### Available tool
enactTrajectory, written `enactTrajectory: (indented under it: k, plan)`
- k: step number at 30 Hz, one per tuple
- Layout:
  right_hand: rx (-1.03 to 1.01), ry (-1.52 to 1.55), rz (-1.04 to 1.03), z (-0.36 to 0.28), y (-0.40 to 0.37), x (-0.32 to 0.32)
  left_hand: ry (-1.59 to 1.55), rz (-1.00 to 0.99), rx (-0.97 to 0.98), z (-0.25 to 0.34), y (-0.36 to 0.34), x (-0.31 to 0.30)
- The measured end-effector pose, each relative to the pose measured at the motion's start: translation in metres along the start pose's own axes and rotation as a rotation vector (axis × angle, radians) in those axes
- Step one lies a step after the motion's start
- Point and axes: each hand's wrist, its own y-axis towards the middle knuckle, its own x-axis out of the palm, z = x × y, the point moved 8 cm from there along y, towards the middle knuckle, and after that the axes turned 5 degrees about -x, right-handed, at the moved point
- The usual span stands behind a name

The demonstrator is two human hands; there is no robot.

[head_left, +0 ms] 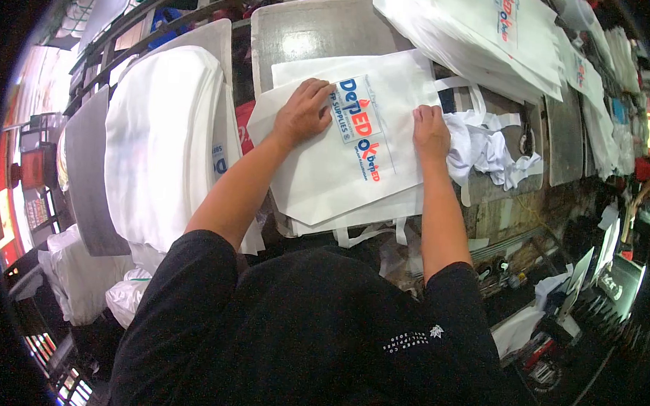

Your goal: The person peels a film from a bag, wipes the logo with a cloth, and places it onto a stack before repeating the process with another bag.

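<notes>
A white tote bag (pixel 326 174) with red and blue "DepED" print lies flat in front of me, over other white bags. My left hand (pixel 303 113) rests on it just left of the print, fingers loosely bent and thumb apart. Along the bag's right edge, my right hand (pixel 431 133) has its fingers close together and curled at the fabric; the underside of that grip is hidden. White straps (pixel 477 101) loop out beyond the right edge. Below the bag, another strap (pixel 374 234) hangs at the near edge of the board.
A thick stack of white bags (pixel 161 138) lies on a grey board to the left. More printed bags (pixel 470 35) are piled at the upper right. Crumpled white cloth (pixel 487 148) sits right of my right hand. A bare grey board (pixel 318 32) shows behind the bag.
</notes>
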Motion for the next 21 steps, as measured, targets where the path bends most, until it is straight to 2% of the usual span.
enactTrajectory:
  k: [13,16,19,21]
  plan:
    - [0.018,0.074,0.051,0.008,-0.006,-0.002,0.008,0.000,0.002,0.001,0.000,-0.001]
    - [0.074,0.035,0.061,0.011,-0.011,-0.006,0.013,-0.015,-0.003,-0.001,0.000,0.002]
    - [0.105,0.088,0.133,0.012,-0.012,-0.016,0.005,-0.023,-0.006,0.000,0.000,0.000]
    - [0.140,0.202,0.109,0.018,-0.008,-0.015,-0.007,-0.019,0.002,-0.001,-0.001,-0.001]
